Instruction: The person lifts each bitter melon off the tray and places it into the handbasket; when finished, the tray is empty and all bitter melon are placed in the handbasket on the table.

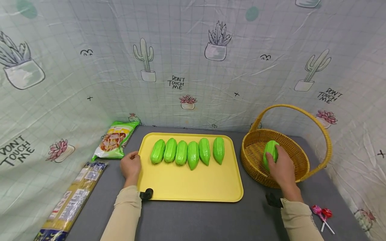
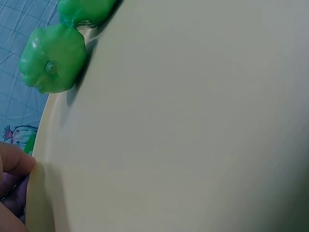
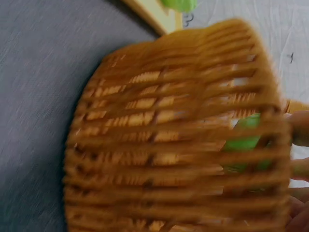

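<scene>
My right hand [image 1: 283,167] holds a glossy green star fruit [image 1: 271,152] inside the mouth of a wicker basket [image 1: 253,164] with a tall hoop handle. Through the weave in the right wrist view, green of the star fruit [image 3: 244,137] shows beside the fingers [image 3: 300,166]. At the left edge of a yellow tray [image 1: 193,184], my left hand [image 1: 131,165] pinches the rim, its fingertip [image 2: 24,162] on the edge in the left wrist view. Several more star fruits [image 1: 181,153] lie in a row along the tray's far half, ridged and roughly upright to my view.
Behind the left hand lies a green snack bag [image 1: 114,140]. A long pack of noodles [image 1: 73,201] stretches along the table's left side. Two lollipops [image 1: 322,214] rest near my right forearm. A printed cloth [image 1: 187,60] hangs behind the grey table [image 1: 205,221].
</scene>
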Demonstrator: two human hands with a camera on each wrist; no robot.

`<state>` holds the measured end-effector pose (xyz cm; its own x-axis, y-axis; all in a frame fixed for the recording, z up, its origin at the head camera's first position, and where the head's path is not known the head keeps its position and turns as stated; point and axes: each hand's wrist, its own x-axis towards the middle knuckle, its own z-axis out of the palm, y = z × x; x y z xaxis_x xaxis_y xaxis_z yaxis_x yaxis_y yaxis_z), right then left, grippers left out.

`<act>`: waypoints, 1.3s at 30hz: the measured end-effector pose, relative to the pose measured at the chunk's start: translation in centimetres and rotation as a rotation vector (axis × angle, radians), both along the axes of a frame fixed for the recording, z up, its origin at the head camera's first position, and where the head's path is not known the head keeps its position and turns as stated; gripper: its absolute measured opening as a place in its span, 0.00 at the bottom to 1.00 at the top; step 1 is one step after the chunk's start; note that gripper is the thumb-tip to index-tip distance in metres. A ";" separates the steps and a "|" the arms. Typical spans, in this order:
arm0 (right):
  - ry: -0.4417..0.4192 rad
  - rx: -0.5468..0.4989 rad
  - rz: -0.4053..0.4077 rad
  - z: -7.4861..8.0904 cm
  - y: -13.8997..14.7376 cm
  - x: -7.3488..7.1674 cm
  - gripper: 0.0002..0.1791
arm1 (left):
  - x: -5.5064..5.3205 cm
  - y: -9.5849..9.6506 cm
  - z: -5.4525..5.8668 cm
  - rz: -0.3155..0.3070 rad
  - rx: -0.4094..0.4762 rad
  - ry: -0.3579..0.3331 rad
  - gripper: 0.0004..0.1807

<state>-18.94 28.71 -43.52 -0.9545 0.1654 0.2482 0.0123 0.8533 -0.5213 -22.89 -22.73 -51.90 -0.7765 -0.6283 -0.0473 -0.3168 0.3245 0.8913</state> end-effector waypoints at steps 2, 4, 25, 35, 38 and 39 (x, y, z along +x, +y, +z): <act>-0.015 0.004 -0.009 -0.3 0.5 0.1 0.33 | 0.0 0.0 0.0 -0.001 0.003 0.000 0.18; -0.025 0.012 -0.015 -0.6 1.0 0.2 0.34 | 0.0 -0.1 0.0 0.001 0.006 0.001 0.18; -0.176 0.063 -0.012 -1.2 4.8 -1.8 0.37 | 0.0 -0.1 0.1 -0.014 -0.002 -0.016 0.18; -0.368 0.075 0.070 -1.0 5.6 -2.7 0.39 | 0.2 0.0 0.2 -0.014 -0.014 -0.002 0.17; -0.369 0.073 0.064 -1.0 5.5 -2.6 0.39 | 0.2 -0.1 0.1 -0.023 -0.014 0.004 0.18; -0.369 0.069 0.062 -1.1 5.5 -2.6 0.39 | 0.2 -0.1 0.1 -0.024 -0.015 0.007 0.17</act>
<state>-21.52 34.21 -44.58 -0.9894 0.0997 -0.1054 0.1359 0.8913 -0.4326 -22.67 -22.84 -51.80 -0.7915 -0.6103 -0.0327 -0.3027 0.3450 0.8884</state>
